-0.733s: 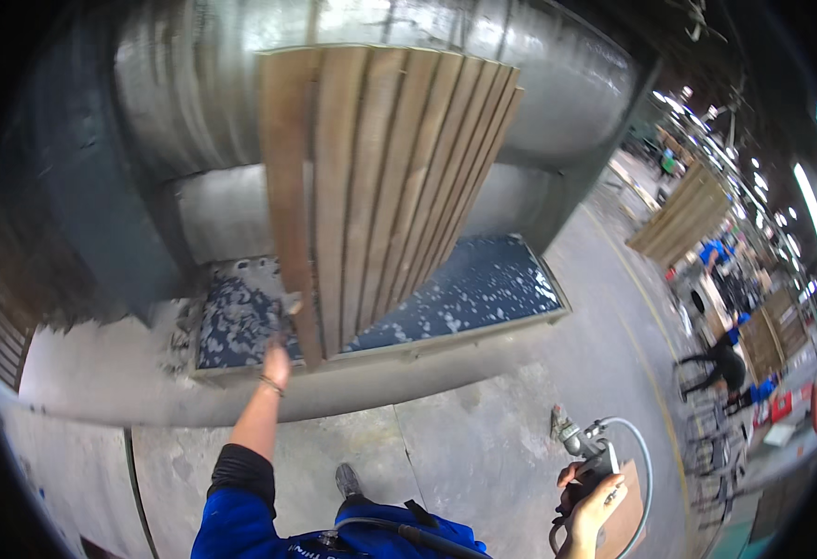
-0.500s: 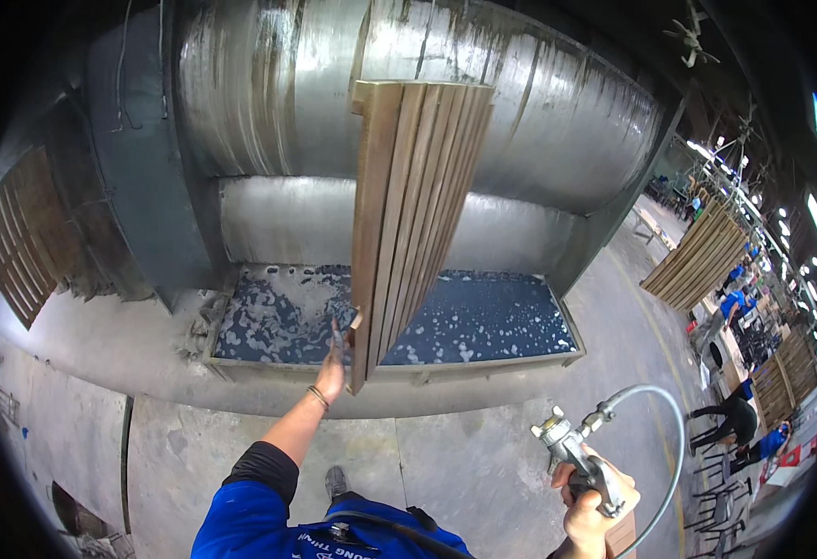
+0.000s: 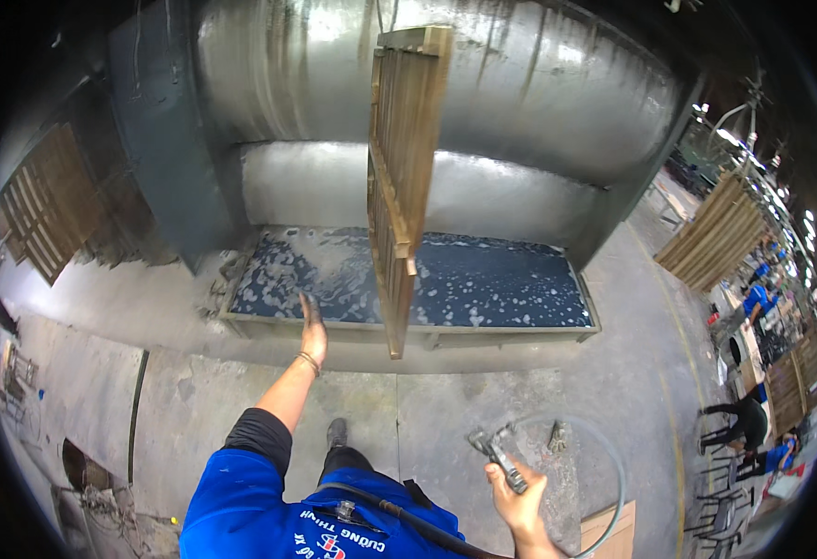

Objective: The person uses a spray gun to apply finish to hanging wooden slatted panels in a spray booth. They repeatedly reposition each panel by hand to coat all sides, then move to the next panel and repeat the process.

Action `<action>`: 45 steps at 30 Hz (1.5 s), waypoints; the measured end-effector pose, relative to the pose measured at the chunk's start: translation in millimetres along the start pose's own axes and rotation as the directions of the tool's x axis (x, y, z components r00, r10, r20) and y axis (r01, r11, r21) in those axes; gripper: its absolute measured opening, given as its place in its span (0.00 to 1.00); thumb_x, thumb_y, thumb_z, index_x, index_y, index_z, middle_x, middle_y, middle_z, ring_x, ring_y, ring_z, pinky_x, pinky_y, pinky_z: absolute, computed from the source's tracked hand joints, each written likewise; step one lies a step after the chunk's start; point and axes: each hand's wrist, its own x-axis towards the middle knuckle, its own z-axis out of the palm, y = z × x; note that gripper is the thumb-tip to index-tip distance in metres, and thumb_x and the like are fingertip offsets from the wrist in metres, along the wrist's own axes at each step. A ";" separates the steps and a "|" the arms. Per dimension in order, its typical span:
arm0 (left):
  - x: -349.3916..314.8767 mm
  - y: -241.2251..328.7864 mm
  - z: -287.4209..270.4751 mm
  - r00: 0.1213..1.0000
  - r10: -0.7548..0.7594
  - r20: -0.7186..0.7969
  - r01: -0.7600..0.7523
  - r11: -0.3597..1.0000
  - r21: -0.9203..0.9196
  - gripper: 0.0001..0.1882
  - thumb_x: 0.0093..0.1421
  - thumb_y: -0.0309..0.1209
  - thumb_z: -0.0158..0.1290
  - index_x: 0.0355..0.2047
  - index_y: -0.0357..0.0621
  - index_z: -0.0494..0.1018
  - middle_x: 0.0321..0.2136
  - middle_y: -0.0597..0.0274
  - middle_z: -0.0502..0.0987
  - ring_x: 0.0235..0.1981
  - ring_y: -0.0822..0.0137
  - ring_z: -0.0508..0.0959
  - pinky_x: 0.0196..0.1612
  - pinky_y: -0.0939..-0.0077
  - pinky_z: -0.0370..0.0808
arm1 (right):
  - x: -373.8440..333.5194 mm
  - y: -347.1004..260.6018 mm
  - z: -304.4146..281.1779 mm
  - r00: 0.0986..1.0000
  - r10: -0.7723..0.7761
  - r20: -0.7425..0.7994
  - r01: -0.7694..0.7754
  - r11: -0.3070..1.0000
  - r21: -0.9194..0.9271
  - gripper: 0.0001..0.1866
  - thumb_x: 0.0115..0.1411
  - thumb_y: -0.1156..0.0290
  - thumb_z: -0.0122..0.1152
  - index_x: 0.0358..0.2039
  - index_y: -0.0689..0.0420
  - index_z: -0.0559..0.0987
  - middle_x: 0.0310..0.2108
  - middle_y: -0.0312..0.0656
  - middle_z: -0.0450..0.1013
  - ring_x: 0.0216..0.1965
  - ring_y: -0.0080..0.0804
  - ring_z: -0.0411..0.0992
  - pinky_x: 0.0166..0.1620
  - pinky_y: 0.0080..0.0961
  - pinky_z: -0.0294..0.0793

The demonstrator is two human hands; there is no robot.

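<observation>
A slatted wooden panel (image 3: 413, 158) hangs upright before me, its narrow edge and the cross battens on one side turned toward me. My left hand (image 3: 312, 334) is stretched out to the left of the panel's lower end, fingers extended and holding nothing, with a gap between it and the wood. Lower right, my right hand (image 3: 520, 503) is wrapped round the grip of a metal spray gun (image 3: 500, 455). A grey hose (image 3: 622, 470) loops from the gun round to the right of that hand.
Behind the panel stands a metal spray booth (image 3: 520, 84) above a trough (image 3: 511, 289) of dark liquid with pale foam. More slatted panels (image 3: 711, 228) hang at right and left. People in blue (image 3: 758, 300) are at the far right. A flat brown board (image 3: 609, 533) lies lower right.
The panel has swung round, its battened side now showing. My left hand has come away from its edge. My right hand has moved left with the spray gun.
</observation>
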 end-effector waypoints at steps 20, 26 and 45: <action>-118.9 -125.3 37.0 0.853 -0.509 -0.119 0.523 0.828 0.204 0.29 0.68 0.53 0.50 0.49 0.38 0.80 0.41 0.45 0.84 0.44 0.49 0.84 0.50 0.59 0.79 | 29.2 22.4 24.2 0.742 0.489 0.459 -0.552 0.834 0.004 0.20 0.70 0.55 0.60 0.37 0.62 0.85 0.27 0.37 0.79 0.26 0.24 0.73 0.30 0.25 0.71; -85.8 -93.8 71.8 0.820 -0.572 -0.011 0.558 0.797 0.232 0.36 0.64 0.60 0.51 0.46 0.34 0.80 0.42 0.37 0.82 0.49 0.43 0.81 0.54 0.56 0.76 | 86.0 27.4 22.0 0.677 0.469 0.567 -0.541 0.840 -0.049 0.20 0.69 0.55 0.61 0.36 0.62 0.85 0.27 0.37 0.79 0.26 0.24 0.73 0.30 0.25 0.71; -137.0 -138.0 260.7 0.874 -0.469 0.123 0.341 0.774 0.534 0.20 0.61 0.41 0.51 0.33 0.34 0.81 0.25 0.44 0.83 0.32 0.44 0.85 0.42 0.54 0.82 | 156.6 118.1 -97.1 0.552 0.356 0.754 -0.436 0.894 -0.103 0.21 0.68 0.53 0.63 0.34 0.61 0.86 0.26 0.37 0.79 0.26 0.23 0.73 0.31 0.25 0.71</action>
